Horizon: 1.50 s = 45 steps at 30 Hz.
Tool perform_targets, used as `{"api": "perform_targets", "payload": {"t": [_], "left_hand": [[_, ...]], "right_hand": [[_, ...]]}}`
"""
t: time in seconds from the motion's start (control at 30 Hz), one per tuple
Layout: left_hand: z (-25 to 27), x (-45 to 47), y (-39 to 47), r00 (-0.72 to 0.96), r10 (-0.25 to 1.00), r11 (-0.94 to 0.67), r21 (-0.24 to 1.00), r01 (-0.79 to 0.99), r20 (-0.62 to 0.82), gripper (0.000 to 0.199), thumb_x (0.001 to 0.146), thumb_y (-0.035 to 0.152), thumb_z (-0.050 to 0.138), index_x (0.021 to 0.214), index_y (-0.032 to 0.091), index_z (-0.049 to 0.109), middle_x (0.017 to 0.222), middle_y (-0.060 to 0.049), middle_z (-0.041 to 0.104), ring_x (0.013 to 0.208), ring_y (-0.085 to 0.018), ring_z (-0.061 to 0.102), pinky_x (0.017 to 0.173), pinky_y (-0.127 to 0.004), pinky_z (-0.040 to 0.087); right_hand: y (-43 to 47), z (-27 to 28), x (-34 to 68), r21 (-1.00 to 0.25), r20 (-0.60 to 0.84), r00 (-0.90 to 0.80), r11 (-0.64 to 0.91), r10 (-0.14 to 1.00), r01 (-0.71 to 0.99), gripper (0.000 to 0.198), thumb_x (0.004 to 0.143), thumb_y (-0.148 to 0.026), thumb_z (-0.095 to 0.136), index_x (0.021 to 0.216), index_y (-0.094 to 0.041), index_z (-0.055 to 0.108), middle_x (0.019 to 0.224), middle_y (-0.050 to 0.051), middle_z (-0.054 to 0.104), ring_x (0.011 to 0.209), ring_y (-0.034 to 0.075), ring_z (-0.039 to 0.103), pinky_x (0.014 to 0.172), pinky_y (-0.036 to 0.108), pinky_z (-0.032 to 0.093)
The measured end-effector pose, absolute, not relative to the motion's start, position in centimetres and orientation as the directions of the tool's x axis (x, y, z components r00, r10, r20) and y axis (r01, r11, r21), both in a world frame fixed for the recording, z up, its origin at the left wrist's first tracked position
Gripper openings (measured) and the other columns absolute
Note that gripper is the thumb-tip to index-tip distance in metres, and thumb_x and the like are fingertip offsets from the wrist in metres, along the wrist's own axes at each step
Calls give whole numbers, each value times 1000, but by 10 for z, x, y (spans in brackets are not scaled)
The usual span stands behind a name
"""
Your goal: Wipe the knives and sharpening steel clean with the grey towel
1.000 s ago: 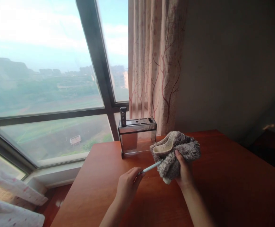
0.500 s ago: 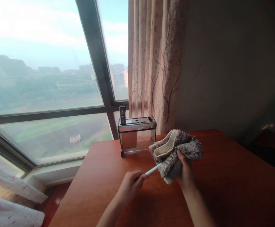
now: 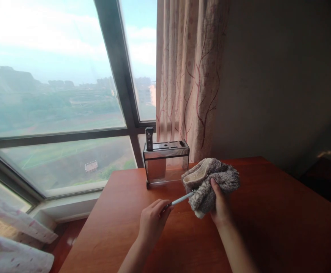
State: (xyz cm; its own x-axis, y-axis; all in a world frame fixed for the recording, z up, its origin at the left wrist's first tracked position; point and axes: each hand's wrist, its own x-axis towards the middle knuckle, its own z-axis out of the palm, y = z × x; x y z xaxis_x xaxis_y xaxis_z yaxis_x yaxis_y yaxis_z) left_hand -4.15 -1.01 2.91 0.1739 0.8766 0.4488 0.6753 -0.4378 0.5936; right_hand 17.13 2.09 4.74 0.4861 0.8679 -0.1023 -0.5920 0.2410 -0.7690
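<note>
My left hand (image 3: 152, 220) is closed round the near end of a slim pale-blue rod (image 3: 182, 198). The rod's far end disappears into a fluffy grey towel (image 3: 224, 180), so its kind cannot be made out. My right hand (image 3: 221, 206) grips the bunched towel from the right, thumb on top and the other fingers hidden beneath. Both hands hold these things above the brown table. Behind the towel stands a clear-sided knife block (image 3: 168, 153) with a slotted metal top. One black handle (image 3: 149, 138) sticks up from its left end.
The reddish-brown wooden table (image 3: 120, 212) reaches to the window sill. A large window with a dark frame (image 3: 105, 133) is on the left. A patterned curtain (image 3: 194, 76) hangs behind the block, and a grey wall (image 3: 268, 76) is at the right.
My left hand has moved slightly up and to the left with the rod. The towel has shifted a little and looks more tightly bunched in my right hand.
</note>
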Motion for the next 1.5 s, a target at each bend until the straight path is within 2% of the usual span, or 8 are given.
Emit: {"api": "perform_targets", "payload": {"t": [0.13,0.33,0.43,0.57,0.93,1.1,1.37,1.5], "left_hand": [[35,-44,-10,238,891,-444,630,636,387,24,91,35,49,87,20,67,74,-3,68,63,-13,60,58,-20,43],[40,-41,-10,314,919,-391,669,632,239,35,93,37,41,73,19,64,63,-1,62,58,-13,54,56,-21,40],[39,-39,-9,323,921,-377,697,609,217,32,91,37,46,73,18,63,61,0,59,57,-13,51,53,-21,38],[34,-39,-8,228,918,-390,636,666,324,15,82,33,61,77,19,64,70,0,61,58,-12,52,54,-20,39],[35,-50,-8,166,807,-456,420,784,566,20,92,32,51,89,22,68,78,-2,68,68,-13,63,61,-21,42],[39,-55,-7,210,834,-475,471,743,509,23,93,33,48,92,20,67,78,-3,67,67,-14,60,61,-21,41],[44,-56,-2,334,923,-365,701,613,190,40,94,42,41,71,17,62,55,3,52,52,-10,45,49,-20,33],[43,-57,-1,250,927,-374,644,667,279,27,89,40,52,78,18,65,66,0,60,57,-12,51,54,-21,37]], "right_hand": [[19,49,173,-740,-111,475,247,873,-626,58,69,-40,76,122,-27,58,116,1,68,108,23,61,88,35,52],[17,45,175,-694,-121,385,200,915,-692,60,71,-45,73,126,-28,55,118,2,67,107,24,62,94,43,50],[17,44,175,-704,-115,393,204,912,-680,59,71,-43,74,125,-29,55,118,1,67,108,24,62,93,42,51],[21,43,173,-739,-141,449,208,883,-641,59,70,-42,75,124,-28,56,118,1,67,110,24,61,91,39,53],[23,39,177,-714,-153,419,193,895,-673,58,65,-40,80,119,-29,60,110,-2,69,104,21,62,85,34,54],[23,34,182,-685,-137,393,199,909,-701,57,65,-41,79,118,-27,61,108,0,70,99,22,64,86,38,53],[21,33,187,-644,-145,331,165,932,-747,50,66,-40,79,112,-26,64,102,0,73,93,22,66,81,37,55],[24,35,184,-661,-164,351,161,922,-733,51,66,-38,80,112,-24,65,100,1,73,88,21,67,74,33,57]]}}
